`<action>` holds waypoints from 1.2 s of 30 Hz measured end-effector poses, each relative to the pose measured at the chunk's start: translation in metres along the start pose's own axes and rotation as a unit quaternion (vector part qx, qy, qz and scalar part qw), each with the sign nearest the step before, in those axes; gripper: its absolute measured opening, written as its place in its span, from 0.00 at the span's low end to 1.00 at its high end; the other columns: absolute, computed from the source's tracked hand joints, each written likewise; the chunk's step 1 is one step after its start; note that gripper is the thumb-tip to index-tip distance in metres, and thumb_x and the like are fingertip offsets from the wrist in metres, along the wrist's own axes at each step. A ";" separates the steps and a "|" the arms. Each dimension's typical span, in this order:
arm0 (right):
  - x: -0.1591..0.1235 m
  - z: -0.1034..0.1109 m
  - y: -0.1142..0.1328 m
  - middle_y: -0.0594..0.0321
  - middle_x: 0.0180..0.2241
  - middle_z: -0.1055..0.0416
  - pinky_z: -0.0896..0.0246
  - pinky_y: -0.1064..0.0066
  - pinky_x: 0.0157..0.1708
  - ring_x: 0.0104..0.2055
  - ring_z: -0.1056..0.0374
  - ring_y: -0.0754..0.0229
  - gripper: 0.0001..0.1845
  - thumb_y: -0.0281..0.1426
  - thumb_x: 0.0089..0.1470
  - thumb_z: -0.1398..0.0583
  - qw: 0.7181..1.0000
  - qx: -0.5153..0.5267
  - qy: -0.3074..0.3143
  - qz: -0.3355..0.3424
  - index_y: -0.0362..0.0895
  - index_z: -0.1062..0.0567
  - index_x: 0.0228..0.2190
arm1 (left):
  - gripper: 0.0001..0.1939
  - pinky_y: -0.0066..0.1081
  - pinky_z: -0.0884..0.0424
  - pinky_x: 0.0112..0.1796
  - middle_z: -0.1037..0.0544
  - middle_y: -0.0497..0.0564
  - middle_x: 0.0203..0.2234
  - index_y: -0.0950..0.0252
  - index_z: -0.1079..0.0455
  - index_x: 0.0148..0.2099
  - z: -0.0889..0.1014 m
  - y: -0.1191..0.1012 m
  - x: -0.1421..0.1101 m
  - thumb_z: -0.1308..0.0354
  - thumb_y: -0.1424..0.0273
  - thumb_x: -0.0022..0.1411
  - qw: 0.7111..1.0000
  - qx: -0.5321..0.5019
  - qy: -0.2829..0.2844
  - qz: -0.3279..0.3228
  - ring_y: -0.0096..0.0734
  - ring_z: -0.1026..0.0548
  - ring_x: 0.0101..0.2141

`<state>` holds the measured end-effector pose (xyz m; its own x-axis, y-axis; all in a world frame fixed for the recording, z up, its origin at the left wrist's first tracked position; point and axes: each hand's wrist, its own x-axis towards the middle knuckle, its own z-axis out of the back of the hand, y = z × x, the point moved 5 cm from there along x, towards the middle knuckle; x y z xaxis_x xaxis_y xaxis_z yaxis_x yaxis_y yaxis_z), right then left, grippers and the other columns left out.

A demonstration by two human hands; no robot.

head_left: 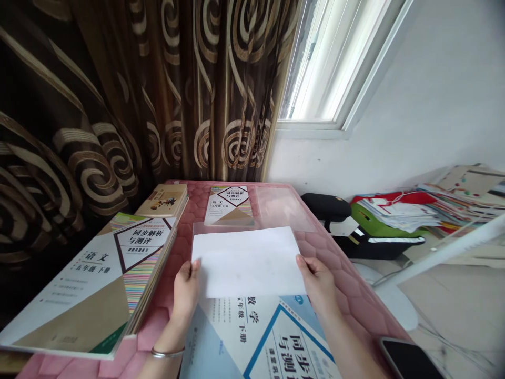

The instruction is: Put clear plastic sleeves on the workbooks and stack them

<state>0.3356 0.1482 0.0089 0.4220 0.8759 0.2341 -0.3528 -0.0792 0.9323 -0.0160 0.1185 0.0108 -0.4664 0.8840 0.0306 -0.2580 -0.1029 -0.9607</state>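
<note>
A blank white sheet of paper (248,263) is stretched level between my hands. My left hand (187,287) pinches its left edge, thumb on top, and a silver bangle circles that wrist. On the opposite edge, my right hand (319,281) grips the paper between thumb and fingers. Beneath the sheet lies a blue and white workbook (260,337) with Chinese print, its upper part hidden by the paper. A strip of clear film shows just behind the sheet's far edge; I cannot tell what it belongs to.
A stack of workbooks (90,284) stands at the left on the pink quilted tabletop (158,337). Farther back lie a smaller booklet (231,205) and a clear plastic sheet (282,208). A dark phone (408,358) rests at the lower right, near a white lamp (442,255).
</note>
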 end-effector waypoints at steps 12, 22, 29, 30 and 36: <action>-0.002 0.002 -0.001 0.61 0.21 0.31 0.43 0.70 0.21 0.23 0.38 0.59 0.22 0.51 0.46 0.40 1.000 0.024 -0.005 -0.010 0.44 0.28 0.21 | 0.27 0.26 0.47 0.23 0.40 0.42 0.17 0.64 0.40 0.23 -0.002 0.000 -0.001 0.45 0.44 0.47 1.000 -0.018 0.001 0.002 0.24 0.44 0.21; -0.007 0.001 0.006 0.60 0.23 0.31 0.41 0.70 0.26 0.27 0.36 0.58 0.24 0.52 0.50 0.43 0.999 -0.012 -0.034 0.026 0.44 0.30 0.23 | 0.27 0.26 0.42 0.26 0.32 0.46 0.22 0.66 0.33 0.29 -0.005 0.002 0.000 0.44 0.44 0.48 0.997 -0.058 0.040 0.013 0.26 0.38 0.24; -0.009 0.005 0.005 0.65 0.19 0.34 0.45 0.70 0.21 0.22 0.41 0.60 0.23 0.53 0.45 0.40 0.998 0.050 -0.018 -0.036 0.46 0.33 0.20 | 0.27 0.26 0.46 0.24 0.39 0.42 0.18 0.65 0.38 0.25 -0.006 0.005 -0.001 0.44 0.43 0.48 0.998 -0.052 0.015 0.005 0.23 0.43 0.22; -0.009 0.005 0.004 0.65 0.19 0.34 0.45 0.70 0.21 0.22 0.40 0.60 0.23 0.53 0.44 0.40 0.998 0.057 -0.013 -0.040 0.46 0.32 0.20 | 0.26 0.26 0.46 0.24 0.39 0.42 0.18 0.65 0.38 0.25 -0.005 0.004 -0.001 0.45 0.44 0.48 0.999 -0.046 0.011 0.004 0.23 0.43 0.22; -0.010 0.003 0.004 0.65 0.19 0.35 0.47 0.70 0.22 0.23 0.42 0.61 0.24 0.53 0.47 0.41 1.000 0.023 -0.018 -0.010 0.45 0.32 0.20 | 0.27 0.27 0.39 0.27 0.31 0.47 0.22 0.67 0.34 0.28 -0.005 -0.001 -0.003 0.44 0.45 0.50 0.995 -0.088 0.037 0.028 0.27 0.36 0.24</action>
<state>0.3328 0.1379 0.0108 0.4582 0.8601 0.2241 -0.3062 -0.0839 0.9482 -0.0101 0.1179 0.0099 -0.4111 0.9108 -0.0384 -0.0788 -0.0775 -0.9939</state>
